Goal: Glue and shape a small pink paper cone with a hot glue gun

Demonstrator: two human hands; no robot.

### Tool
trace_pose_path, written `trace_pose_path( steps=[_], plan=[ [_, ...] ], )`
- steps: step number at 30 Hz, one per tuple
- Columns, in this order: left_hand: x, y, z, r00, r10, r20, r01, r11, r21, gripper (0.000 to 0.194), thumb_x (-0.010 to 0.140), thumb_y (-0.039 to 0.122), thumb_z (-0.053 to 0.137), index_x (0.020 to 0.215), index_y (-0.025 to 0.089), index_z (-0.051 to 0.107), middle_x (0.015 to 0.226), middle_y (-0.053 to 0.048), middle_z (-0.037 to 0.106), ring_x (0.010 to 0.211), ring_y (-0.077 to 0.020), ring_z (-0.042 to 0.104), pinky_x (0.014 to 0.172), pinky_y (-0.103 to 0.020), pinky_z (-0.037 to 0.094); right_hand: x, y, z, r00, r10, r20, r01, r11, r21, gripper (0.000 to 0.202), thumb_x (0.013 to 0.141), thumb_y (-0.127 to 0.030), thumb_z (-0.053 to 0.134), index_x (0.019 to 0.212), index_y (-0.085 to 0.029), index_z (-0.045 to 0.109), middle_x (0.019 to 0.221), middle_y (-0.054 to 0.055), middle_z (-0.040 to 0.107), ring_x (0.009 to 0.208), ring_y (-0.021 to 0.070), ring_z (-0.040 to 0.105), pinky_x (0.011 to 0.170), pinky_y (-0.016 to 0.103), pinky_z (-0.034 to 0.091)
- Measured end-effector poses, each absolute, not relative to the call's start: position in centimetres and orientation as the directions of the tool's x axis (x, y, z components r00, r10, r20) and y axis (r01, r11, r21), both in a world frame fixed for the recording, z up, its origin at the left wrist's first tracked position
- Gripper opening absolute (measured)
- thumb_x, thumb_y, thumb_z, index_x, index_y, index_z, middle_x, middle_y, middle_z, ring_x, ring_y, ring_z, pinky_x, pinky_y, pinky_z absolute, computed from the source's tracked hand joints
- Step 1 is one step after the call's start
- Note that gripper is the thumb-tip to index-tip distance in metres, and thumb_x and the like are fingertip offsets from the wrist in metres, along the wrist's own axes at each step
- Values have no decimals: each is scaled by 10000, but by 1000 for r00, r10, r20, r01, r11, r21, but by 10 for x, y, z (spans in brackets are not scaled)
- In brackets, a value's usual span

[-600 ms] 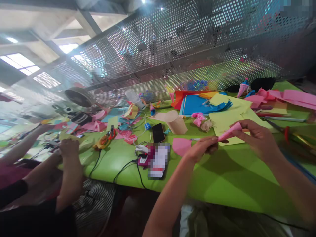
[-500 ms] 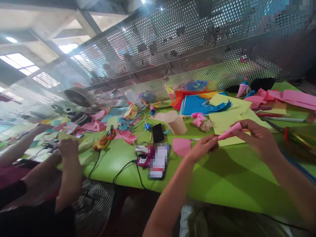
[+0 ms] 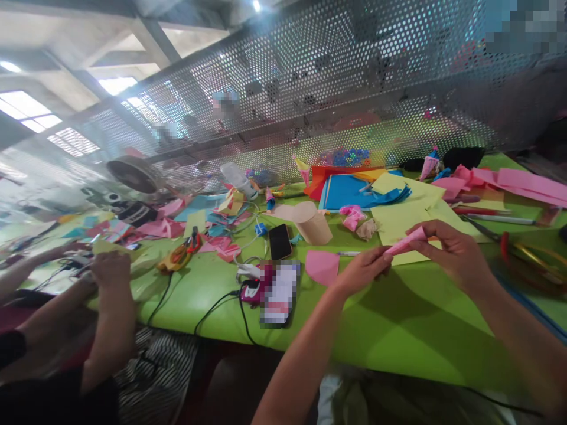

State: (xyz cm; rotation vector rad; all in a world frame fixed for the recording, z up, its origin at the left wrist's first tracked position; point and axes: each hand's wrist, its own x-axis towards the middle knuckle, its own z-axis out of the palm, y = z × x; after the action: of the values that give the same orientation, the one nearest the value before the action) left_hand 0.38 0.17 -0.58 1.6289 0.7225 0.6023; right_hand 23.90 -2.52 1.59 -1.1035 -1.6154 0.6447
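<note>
A small pink paper cone (image 3: 405,241) is held above the green table (image 3: 398,330) between both my hands. My left hand (image 3: 363,270) pinches its narrow tip and my right hand (image 3: 452,254) grips its wide end with the fingers curled over it. A flat pink paper piece (image 3: 322,267) lies on the table just left of my left hand. Yellow-green sheets (image 3: 405,215) lie behind the cone.
A tan paper roll (image 3: 310,221), a black phone (image 3: 280,241), blue and red sheets (image 3: 349,189), paper scraps and cables crowd the far side. Scissors (image 3: 514,245) lie right. Another person's arms (image 3: 106,319) work at the left. A perforated metal screen (image 3: 336,88) backs the table.
My hands keep their grip on the cone with hardly any shift. The view has tilted slightly, and the other person's hands have drifted a little left.
</note>
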Motion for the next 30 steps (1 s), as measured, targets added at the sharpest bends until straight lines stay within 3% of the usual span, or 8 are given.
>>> trace_pose_path(
  steps=[3, 6, 10, 14, 17, 21, 25, 30],
  plan=[
    [4, 1, -3, 643, 765, 42, 184, -207, 961, 555, 1071, 608, 455, 1220, 135, 704, 844, -16, 584, 732, -128, 490, 684, -254, 377, 239, -26, 16, -53, 902, 429, 329, 422, -845, 183, 943, -505, 738, 979, -331, 782, 1029, 27, 739, 1005, 272, 675, 929, 420, 527],
    [4, 1, -1, 602, 794, 84, 294, -317, 902, 486, 1102, 522, 422, 1180, 153, 729, 987, -62, 696, 866, -169, 593, 792, -275, 418, 240, -25, 13, -38, 905, 425, 331, 412, -849, 181, 947, -488, 737, 985, -315, 774, 1076, 24, 740, 1036, 262, 680, 960, 418, 521],
    [4, 1, -4, 546, 832, 104, 379, -355, 855, 443, 1109, 478, 405, 1148, 167, 717, 1101, -89, 755, 961, -214, 662, 846, -294, 447, 243, -22, 8, -10, 910, 414, 324, 395, -860, 211, 942, -462, 750, 1099, -321, 742, 1228, 31, 737, 1151, 272, 678, 1014, 440, 528],
    [5, 2, -7, 464, 880, 101, 485, -348, 802, 418, 1107, 471, 415, 1103, 167, 702, 1049, -98, 767, 898, -226, 671, 763, -290, 430, 243, -22, 11, 87, 815, 572, 381, 504, -775, 376, 919, -402, 785, 1274, -343, 673, 1384, 60, 669, 1277, 294, 637, 1095, 496, 518],
    [6, 2, -6, 435, 896, 84, 572, -348, 743, 382, 1106, 443, 427, 1098, 166, 690, 1010, -107, 763, 869, -236, 669, 740, -293, 418, 241, -23, 15, 31, 735, 677, 513, 570, -642, 310, 953, -338, 749, 1260, -350, 705, 1401, 81, 625, 1346, 307, 588, 1148, 530, 493],
    [7, 1, -5, 421, 901, 101, 626, -369, 687, 349, 1109, 414, 422, 1071, 175, 673, 957, -93, 745, 793, -215, 638, 719, -284, 410, 239, -23, 11, -62, 704, 708, 628, 579, -520, 215, 971, -314, 720, 1177, -364, 756, 1442, 76, 583, 1315, 323, 593, 1125, 579, 502],
    [7, 1, -5, 411, 903, 126, 640, -384, 666, 299, 1107, 357, 418, 1056, 189, 660, 935, -76, 735, 773, -202, 627, 724, -274, 410, 239, -21, 6, -84, 700, 709, 655, 575, -490, 126, 966, -322, 724, 1082, -340, 770, 1446, 73, 592, 1316, 339, 590, 1112, 603, 503],
    [10, 0, -4, 409, 905, 114, 683, -387, 620, 311, 1110, 384, 417, 1037, 191, 650, 868, -78, 714, 738, -210, 630, 717, -275, 412, 239, -20, 4, -71, 709, 701, 651, 566, -507, 191, 966, -324, 717, 1150, -349, 761, 1451, 84, 589, 1308, 346, 602, 1096, 604, 518]
  ],
)
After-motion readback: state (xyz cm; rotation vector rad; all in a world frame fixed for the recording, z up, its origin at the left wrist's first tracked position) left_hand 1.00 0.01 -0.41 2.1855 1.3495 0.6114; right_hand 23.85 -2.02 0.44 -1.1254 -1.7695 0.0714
